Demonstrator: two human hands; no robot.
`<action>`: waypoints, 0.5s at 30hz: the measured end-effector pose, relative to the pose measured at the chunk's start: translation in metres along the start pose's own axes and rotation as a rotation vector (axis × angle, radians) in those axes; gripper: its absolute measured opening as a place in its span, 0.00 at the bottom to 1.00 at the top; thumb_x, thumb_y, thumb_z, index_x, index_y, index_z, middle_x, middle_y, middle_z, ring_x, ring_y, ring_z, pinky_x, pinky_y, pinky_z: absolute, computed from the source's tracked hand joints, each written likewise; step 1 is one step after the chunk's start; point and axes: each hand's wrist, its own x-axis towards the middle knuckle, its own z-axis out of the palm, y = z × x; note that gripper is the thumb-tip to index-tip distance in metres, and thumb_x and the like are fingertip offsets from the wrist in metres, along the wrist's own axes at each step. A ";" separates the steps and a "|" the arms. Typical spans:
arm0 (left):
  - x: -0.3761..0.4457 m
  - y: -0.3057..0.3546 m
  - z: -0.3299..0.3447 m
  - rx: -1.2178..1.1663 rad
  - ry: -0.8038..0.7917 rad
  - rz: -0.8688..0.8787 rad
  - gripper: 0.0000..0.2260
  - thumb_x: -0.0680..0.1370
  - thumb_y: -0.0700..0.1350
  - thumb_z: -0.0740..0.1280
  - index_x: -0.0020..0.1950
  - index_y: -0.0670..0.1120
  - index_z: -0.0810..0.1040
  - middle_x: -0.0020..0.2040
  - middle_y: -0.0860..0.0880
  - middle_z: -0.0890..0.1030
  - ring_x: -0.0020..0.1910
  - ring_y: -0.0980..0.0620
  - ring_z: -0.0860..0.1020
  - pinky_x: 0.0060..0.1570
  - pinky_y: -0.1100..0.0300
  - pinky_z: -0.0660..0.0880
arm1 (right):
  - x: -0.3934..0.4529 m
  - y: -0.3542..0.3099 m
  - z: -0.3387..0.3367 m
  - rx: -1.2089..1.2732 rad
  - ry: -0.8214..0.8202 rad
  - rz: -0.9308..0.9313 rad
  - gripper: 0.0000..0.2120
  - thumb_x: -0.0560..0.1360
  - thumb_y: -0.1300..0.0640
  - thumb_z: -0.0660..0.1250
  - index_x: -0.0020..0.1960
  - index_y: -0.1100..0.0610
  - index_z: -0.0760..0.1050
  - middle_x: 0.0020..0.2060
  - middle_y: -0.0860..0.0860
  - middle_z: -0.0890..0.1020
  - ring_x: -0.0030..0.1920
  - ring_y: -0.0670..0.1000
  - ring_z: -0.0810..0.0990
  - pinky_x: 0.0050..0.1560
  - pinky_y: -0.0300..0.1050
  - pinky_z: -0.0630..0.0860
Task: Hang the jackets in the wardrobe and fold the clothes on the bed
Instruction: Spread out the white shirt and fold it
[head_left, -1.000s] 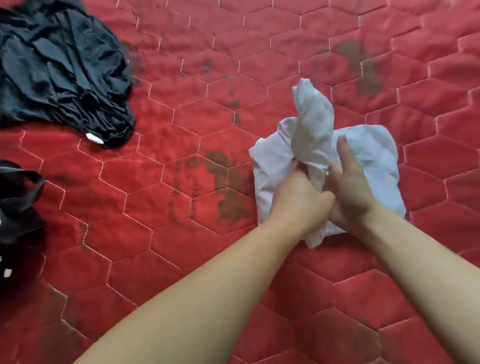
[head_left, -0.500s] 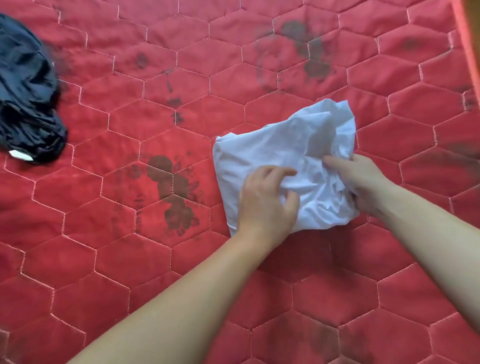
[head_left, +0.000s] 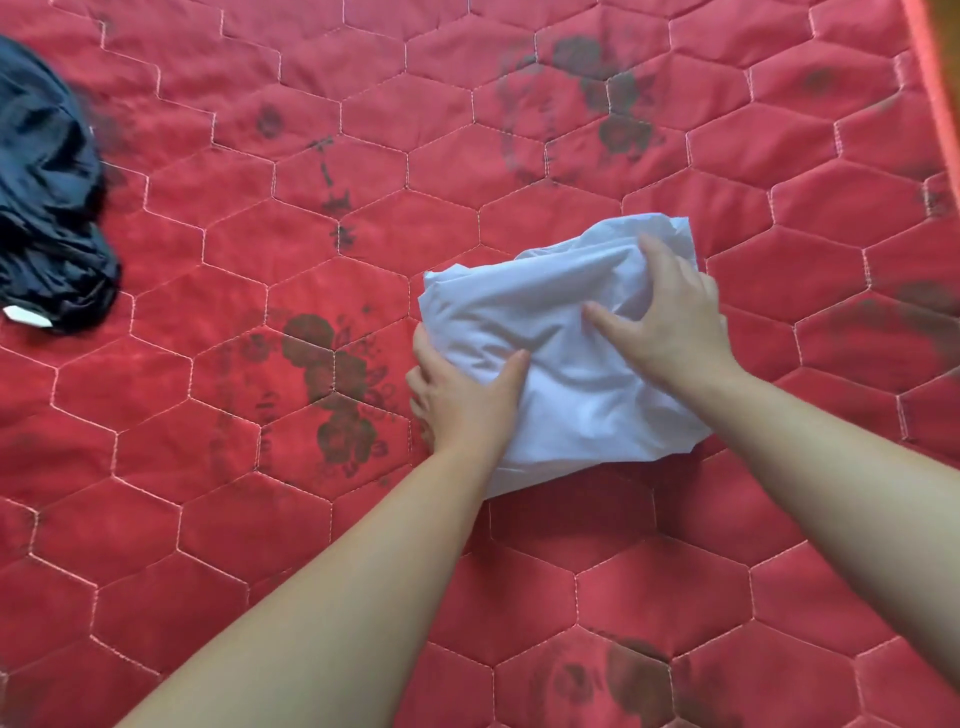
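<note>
1. Head view, change: a second ago a twisted tail of the white thin-fabric garment (head_left: 566, 358) stood up between both fists; half a second ago it had been laid over but lay rumpled. Now it is a compact, roughly rectangular bundle lying flat on the red hexagon-quilted bedspread (head_left: 311, 519).
2. Head view, meaning: judged from the shape, the last fold is made and the hands are flattening and squaring it. This item looks close to finished; edges at the far right corner are still loose and layered.
3. Head view, left hand (head_left: 462, 400): at the bundle's near-left edge. Thumb lies on top of the cloth, pointing right; the other fingers (head_left: 422, 358) wrap the left side and seem tucked at or under the edge, so the hand pinches the fold. How far under, cannot tell.
4. Head view, right hand (head_left: 665, 317): palm down on top of the bundle, fingers straight and spread, thumb stretched left toward the left thumb without touching it. It presses; it does not grasp.
5. Head view, both forearms reach in from the lower edge, bare.
6. Head view, remaining work: a crumpled dark navy garment with a white tag (head_left: 47, 208) lies well apart at the left edge, unfolded. No wardrobe in view.
</note>
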 end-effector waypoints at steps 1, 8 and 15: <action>-0.002 0.001 0.003 0.013 0.009 -0.013 0.47 0.68 0.60 0.74 0.78 0.54 0.50 0.72 0.42 0.63 0.70 0.40 0.64 0.68 0.49 0.61 | 0.004 0.001 0.000 0.064 0.024 0.041 0.28 0.72 0.45 0.69 0.69 0.51 0.69 0.63 0.52 0.76 0.64 0.58 0.72 0.64 0.54 0.69; -0.006 -0.006 0.005 -0.091 -0.089 0.063 0.44 0.67 0.62 0.75 0.77 0.53 0.55 0.72 0.47 0.65 0.70 0.47 0.67 0.69 0.49 0.64 | 0.027 0.018 -0.016 0.371 0.236 0.119 0.08 0.74 0.54 0.65 0.48 0.55 0.82 0.41 0.50 0.81 0.44 0.46 0.76 0.52 0.46 0.73; 0.002 -0.008 0.003 -0.221 -0.220 -0.031 0.28 0.64 0.57 0.79 0.60 0.52 0.74 0.51 0.58 0.80 0.52 0.55 0.80 0.54 0.55 0.77 | 0.039 0.029 -0.004 0.240 0.243 0.269 0.12 0.76 0.52 0.64 0.57 0.56 0.76 0.53 0.55 0.77 0.56 0.54 0.74 0.56 0.41 0.67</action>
